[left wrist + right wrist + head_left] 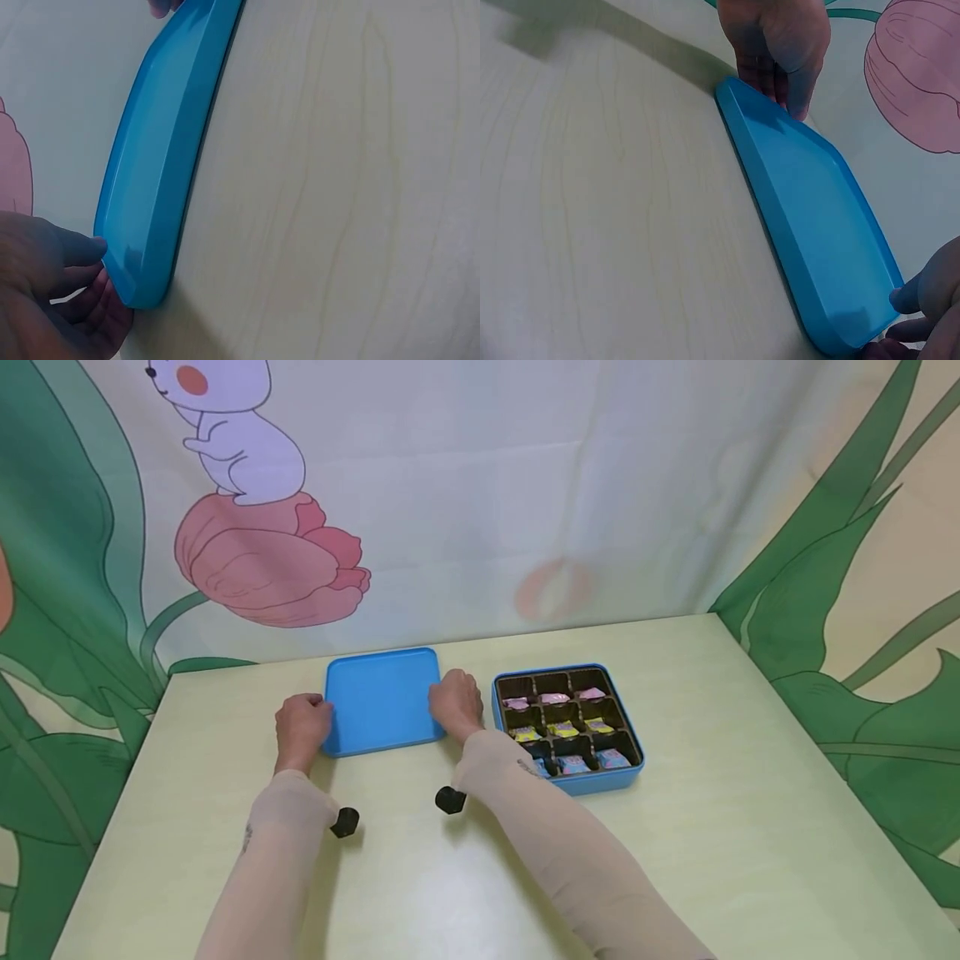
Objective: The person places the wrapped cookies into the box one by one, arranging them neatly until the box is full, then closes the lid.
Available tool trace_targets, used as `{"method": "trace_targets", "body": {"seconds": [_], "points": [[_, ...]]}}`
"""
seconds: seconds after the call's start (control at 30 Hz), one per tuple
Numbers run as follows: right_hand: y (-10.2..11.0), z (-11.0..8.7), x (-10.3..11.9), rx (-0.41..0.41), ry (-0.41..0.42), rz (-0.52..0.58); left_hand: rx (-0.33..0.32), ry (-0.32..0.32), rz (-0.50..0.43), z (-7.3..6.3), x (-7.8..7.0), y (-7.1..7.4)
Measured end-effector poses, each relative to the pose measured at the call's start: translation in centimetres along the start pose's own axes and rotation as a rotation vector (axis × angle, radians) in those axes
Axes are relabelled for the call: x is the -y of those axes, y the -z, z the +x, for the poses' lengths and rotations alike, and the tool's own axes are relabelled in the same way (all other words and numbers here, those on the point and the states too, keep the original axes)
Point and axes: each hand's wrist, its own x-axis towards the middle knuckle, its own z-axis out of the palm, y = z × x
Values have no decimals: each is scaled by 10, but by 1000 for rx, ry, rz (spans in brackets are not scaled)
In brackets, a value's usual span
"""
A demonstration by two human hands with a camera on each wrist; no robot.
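A shallow blue lid [384, 702] with a raised rim lies on or close over the table, left of a blue box. My left hand [303, 732] pinches its left edge; in the left wrist view the thumb is at the rim and the other fingers [97, 304] are tucked at the outer side. The right hand [457, 703] holds the opposite edge, its thumb [906, 297] over the rim in the right wrist view. To the right stands the open blue box [592, 783], with a dark divided insert holding pink, yellow and blue wrapped pieces [562, 728] in rows.
The pale wood-grain table [750, 793] reaches back to a printed curtain [465, 510] with a flower and an animal. Both sleeved forearms cross the near part of the table, and the right sleeve [517, 785] overlaps the box's near left corner.
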Motion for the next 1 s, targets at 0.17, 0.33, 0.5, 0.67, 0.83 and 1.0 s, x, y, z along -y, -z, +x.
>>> {"method": "trace_targets", "body": {"seconds": [0.17, 0.33, 0.5, 0.67, 0.83, 1.0], "points": [[-3, 0, -1, -29, -4, -48, 5, -18, 35, 1, 2, 0], [-8, 4, -3, -39, 1, -70, 11, -33, 48, 1, 3, 1], [-10, 5, -5, -54, 16, -50, -2, -36, 3, 0, 6, 0], [-12, 3, -6, -73, 11, -8, -16, -39, -73, -2, 9, 4], [-12, 0, -5, -75, 3, 48, -21, -25, -107, -4, 15, 9], [-7, -5, -5, -78, -11, 111, -12, -14, -129, -6, 18, 10]]}}
